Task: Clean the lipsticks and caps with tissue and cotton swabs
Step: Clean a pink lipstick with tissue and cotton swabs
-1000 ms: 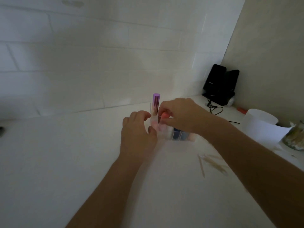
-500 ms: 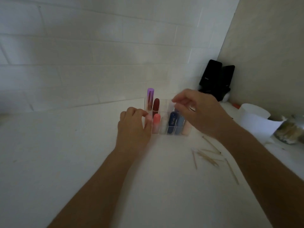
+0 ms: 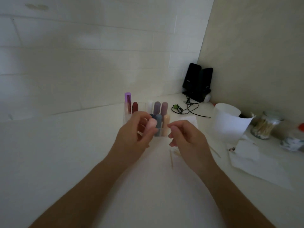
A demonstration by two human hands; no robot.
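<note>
Left hand [image 3: 133,137]: we grip a pale pink lipstick [image 3: 151,125], just near of the clear organizer [image 3: 142,106].
Right hand [image 3: 185,137]: loosely curled, empty, apart from the left.
Tissue [image 3: 256,163]: at right, beside the swab jar [image 3: 264,125].

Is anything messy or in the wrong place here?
Yes. A few cotton swabs lie loose on the counter by the right hand, not in their jar. The tissue nearby has a dark smudge at one edge.
</note>
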